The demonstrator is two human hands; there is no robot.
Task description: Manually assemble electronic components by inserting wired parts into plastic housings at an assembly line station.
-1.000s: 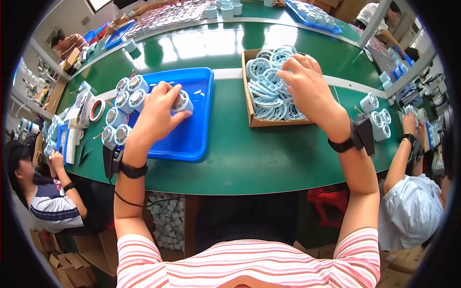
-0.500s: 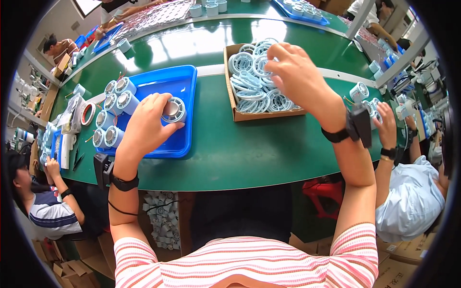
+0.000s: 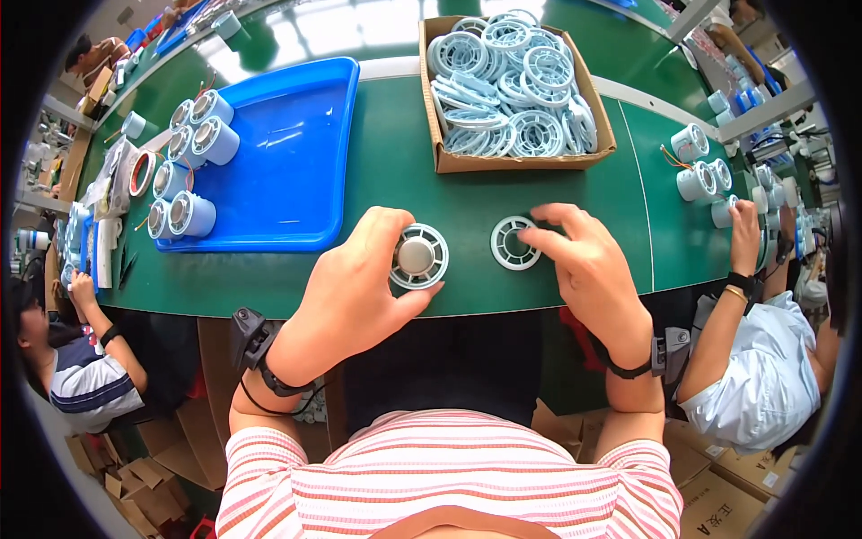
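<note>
My left hand point(image 3: 352, 283) is closed around a light-blue motor housing point(image 3: 418, 255) with a round metal disc at its centre, just above the green table near its front edge. To the right, my right hand point(image 3: 594, 269) pinches a light-blue spoked plastic ring point(image 3: 515, 265) between thumb and fingers. Through the ring's open middle the green tabletop shows. The two pieces are apart, side by side. Behind them stands a cardboard box point(image 3: 525, 164) heaped with similar rings point(image 3: 539, 133). A blue tray point(image 3: 296, 171) lies beyond my left hand, with several light-blue housings point(image 3: 191, 214) along its left side.
Red-rimmed tape point(image 3: 141, 172) and a clear plastic bag point(image 3: 112, 175) lie left of the tray. At the right, a co-worker's hand point(image 3: 743, 235) touches a light-blue housing point(image 3: 724, 212), near several others. Another co-worker point(image 3: 90, 359) sits at the left.
My left hand has brought a housing out of the tray toward the table's front edge. My right hand has come from the box with a ring. The view has shifted.
</note>
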